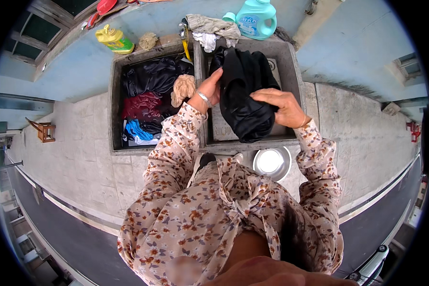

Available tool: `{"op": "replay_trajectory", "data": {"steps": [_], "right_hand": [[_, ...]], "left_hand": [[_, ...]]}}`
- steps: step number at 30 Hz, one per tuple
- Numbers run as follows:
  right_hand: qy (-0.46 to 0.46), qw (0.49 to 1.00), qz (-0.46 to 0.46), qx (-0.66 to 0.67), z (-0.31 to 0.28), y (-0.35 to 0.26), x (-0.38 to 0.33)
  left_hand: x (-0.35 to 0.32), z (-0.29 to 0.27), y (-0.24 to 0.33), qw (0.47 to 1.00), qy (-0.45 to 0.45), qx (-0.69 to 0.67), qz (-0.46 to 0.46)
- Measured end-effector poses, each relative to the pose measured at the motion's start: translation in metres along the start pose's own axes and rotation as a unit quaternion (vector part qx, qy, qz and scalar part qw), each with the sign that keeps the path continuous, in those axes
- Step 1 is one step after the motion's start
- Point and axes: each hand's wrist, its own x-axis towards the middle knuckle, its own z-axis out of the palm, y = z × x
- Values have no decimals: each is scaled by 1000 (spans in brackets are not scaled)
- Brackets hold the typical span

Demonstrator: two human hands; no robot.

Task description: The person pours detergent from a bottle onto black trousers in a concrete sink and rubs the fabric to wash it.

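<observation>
A bundled black garment (247, 97) hangs between my two hands above the right basin (294, 76) of a concrete double sink. My left hand (211, 88) grips its left side, with part of the fingers hidden by the cloth. On its right side, my right hand (282, 106) presses with bent fingers and the thumb out of sight. Beneath the cloth, part of the ridged basin floor (221, 128) shows. The left basin (115, 105) holds dark wet clothes (152, 76), a maroon cloth (143, 106), a beige cloth (183, 89) and a blue piece (137, 129).
Along the back ledge stand a yellow jug (114, 40), a scrubber (148, 41), a tap (184, 33), a grey cloth (214, 25) and a turquoise detergent bottle (255, 20). A metal bowl (287, 164) sits on the floor by the sink. A wooden stool (44, 131) stands far left.
</observation>
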Motion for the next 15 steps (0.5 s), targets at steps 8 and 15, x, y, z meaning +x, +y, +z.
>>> {"op": "replay_trajectory", "data": {"steps": [8,15], "right_hand": [[-212,947,205,-124,105,95,-74],[-88,933,347,-25,76,86,-82]], "left_hand": [[-36,-108,-131,907,359,167,-142],[-61,-98,-112,936,242,197,160]]}}
